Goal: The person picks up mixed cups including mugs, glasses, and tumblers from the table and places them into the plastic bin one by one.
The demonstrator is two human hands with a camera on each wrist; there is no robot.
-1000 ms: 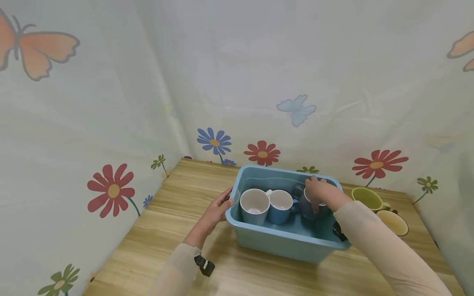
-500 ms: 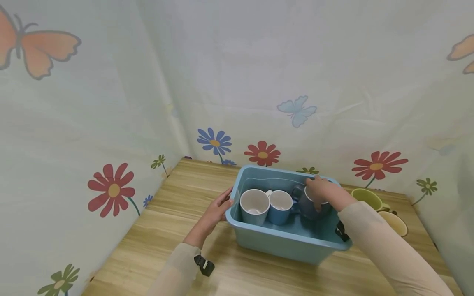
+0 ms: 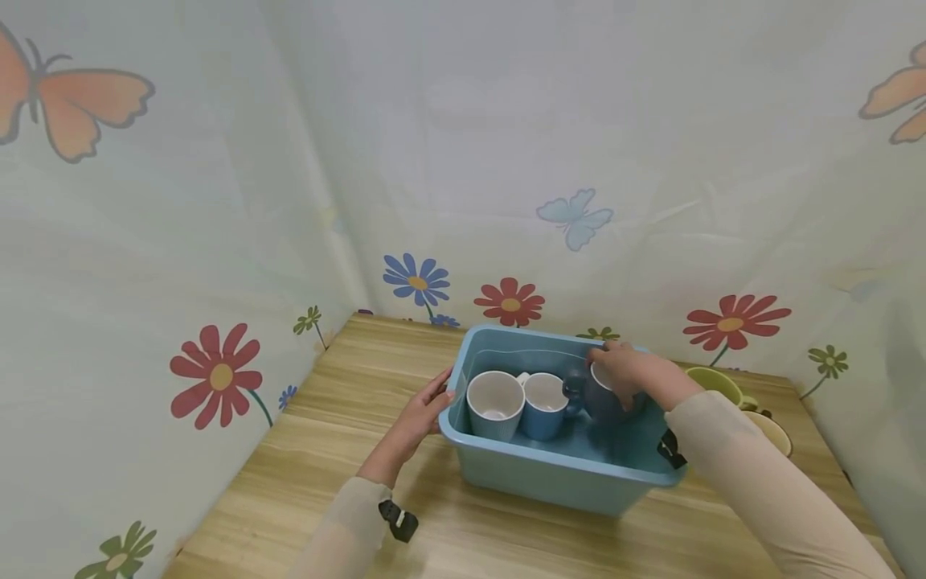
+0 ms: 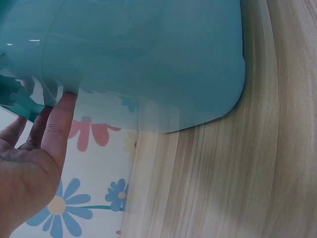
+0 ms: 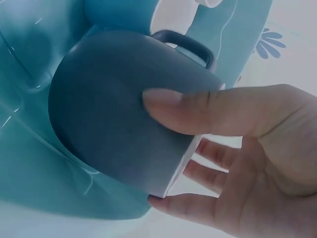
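In the head view a light-blue plastic bin (image 3: pixel 538 474) stands on the table. My right hand (image 3: pixel 629 374) reaches into its right part and grips a dark blue-grey mug (image 3: pixel 602 402) by the rim. The right wrist view shows the thumb on the outside of this mug (image 5: pixel 114 109) and the other fingers at its rim. Left of it in the bin stand a blue mug with a white inside (image 3: pixel 544 416) and a pale grey mug (image 3: pixel 495 414). My left hand (image 3: pixel 423 408) touches the bin's left end; in the left wrist view its extended fingers (image 4: pixel 58 124) rest against the outer wall.
Right of the bin, a green mug (image 3: pixel 712 382) and a cup with a cream inside (image 3: pixel 770 430) are on the wooden table (image 3: pixel 289 474), partly behind the right arm. A flower-printed curtain (image 3: pixel 463 161) encloses the table's back and sides.
The dark mug has turned in my right hand, so its handle has swung toward the blue mug and nearer to me. My left hand and the bin have stayed in place.
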